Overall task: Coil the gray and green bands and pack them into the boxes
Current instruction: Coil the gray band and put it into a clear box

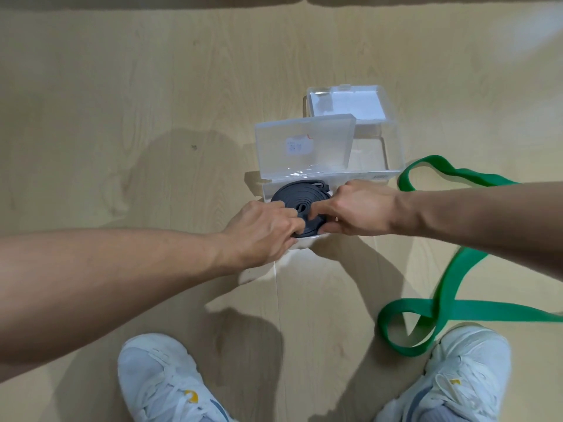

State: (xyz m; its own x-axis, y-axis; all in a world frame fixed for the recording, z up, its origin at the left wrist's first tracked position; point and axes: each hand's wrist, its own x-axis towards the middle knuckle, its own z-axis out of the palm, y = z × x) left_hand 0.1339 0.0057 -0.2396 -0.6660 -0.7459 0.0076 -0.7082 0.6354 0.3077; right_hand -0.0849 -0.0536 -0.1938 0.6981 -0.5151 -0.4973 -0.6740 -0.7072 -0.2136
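Both hands — my left hand [262, 229] and right hand [359, 208] — pinch the coiled gray band [292, 197] inside the near clear box [304, 147], lid up. Green band [451, 287] lies uncoiled on the floor [122, 117], right; second box [393, 147] sits behind.

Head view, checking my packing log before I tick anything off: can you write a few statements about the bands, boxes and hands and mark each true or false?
1. The gray band lies coiled inside the nearer clear box. True.
2. The green band is already coiled and packed. False: it lies loose and uncoiled on the floor, outside both boxes.
3. Both the left hand and the right hand are on the gray band. True.
4. The nearer box's lid is shut. False: it stands open behind the coil.
5. The farther clear box holds the green band. False: no band is in it.
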